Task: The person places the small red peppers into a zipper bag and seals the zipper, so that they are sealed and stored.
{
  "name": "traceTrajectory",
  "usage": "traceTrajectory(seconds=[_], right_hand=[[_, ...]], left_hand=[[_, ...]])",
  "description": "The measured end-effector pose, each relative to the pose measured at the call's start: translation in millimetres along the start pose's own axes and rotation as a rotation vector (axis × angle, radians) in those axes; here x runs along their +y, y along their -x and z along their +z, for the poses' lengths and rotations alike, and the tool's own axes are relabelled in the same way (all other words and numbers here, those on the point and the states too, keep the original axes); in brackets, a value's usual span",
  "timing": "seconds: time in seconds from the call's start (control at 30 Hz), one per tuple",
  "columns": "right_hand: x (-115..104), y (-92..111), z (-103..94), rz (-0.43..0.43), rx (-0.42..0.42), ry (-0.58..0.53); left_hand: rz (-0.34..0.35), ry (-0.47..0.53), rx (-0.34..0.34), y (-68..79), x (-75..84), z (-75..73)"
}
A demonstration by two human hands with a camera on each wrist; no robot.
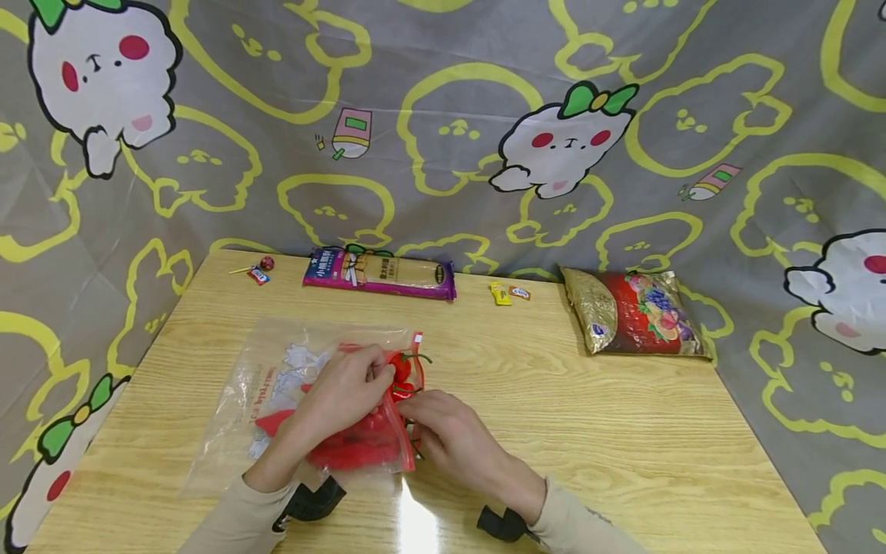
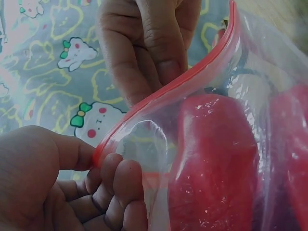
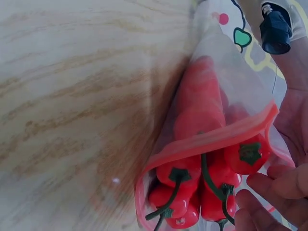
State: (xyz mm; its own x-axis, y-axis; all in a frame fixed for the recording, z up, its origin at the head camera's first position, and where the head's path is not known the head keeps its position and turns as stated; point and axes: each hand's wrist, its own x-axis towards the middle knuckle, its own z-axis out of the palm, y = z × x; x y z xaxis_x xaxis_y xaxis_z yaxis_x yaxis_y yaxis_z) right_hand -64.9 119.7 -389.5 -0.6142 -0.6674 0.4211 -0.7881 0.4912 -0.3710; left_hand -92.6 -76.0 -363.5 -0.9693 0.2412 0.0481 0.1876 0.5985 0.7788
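A clear zip bag (image 1: 242,385) with a red zip strip (image 2: 178,86) lies on its side on the table, its mouth towards the right. Several shiny red peppers (image 3: 199,110) with green stems fill it, and some stem ends stick out at the mouth. My left hand (image 1: 353,385) pinches the bag's edge between thumb and fingers, as the left wrist view shows. My right hand (image 1: 450,431) has bent fingers at the mouth's near side, pinching the strip close to the stems. Part of its fingertips is hidden behind the strip in the left wrist view.
Along the table's back lie a lollipop (image 1: 267,263), a small red-and-blue candy (image 1: 258,275), a purple noodle pack (image 1: 379,274), a yellow candy (image 1: 500,293) and a brown one (image 1: 520,293). A gold-and-red bag (image 1: 633,314) lies at the back right. Patterned cloth (image 1: 457,154) hangs behind.
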Motion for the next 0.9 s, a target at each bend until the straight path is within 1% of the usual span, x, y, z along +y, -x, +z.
traceTrajectory(seconds=[0.1, 0.23, 0.37, 0.47, 0.6, 0.73, 0.9], right_hand=[[1.1, 0.8, -3.7, 0.023, 0.011, -0.003], [7.1, 4.2, -13.6, 0.034, 0.05, 0.014], [19.4, 12.3, -26.9, 0.074, 0.118, 0.071], [30.0, 20.3, -36.5, 0.128, 0.171, 0.132], [41.6, 31.0, -45.3, 0.204, 0.223, 0.202], [49.6, 39.5, -47.9, 0.268, 0.26, 0.237], [54.8, 43.0, -50.8, 0.306, 0.296, 0.254]], left_hand=[[0.011, -0.003, 0.007, 0.4, 0.2, 0.2], [0.015, 0.001, 0.01, 0.5, 0.6, 0.6], [0.017, -0.003, 0.016, 0.6, 0.2, 1.2], [0.023, -0.015, 0.025, 1.0, 0.0, 1.8], [0.027, -0.069, 0.045, 0.7, -0.5, 3.2], [0.022, -0.143, 0.052, -1.4, -2.2, 5.4], [0.032, -0.176, 0.041, -3.2, -4.9, 6.9]])
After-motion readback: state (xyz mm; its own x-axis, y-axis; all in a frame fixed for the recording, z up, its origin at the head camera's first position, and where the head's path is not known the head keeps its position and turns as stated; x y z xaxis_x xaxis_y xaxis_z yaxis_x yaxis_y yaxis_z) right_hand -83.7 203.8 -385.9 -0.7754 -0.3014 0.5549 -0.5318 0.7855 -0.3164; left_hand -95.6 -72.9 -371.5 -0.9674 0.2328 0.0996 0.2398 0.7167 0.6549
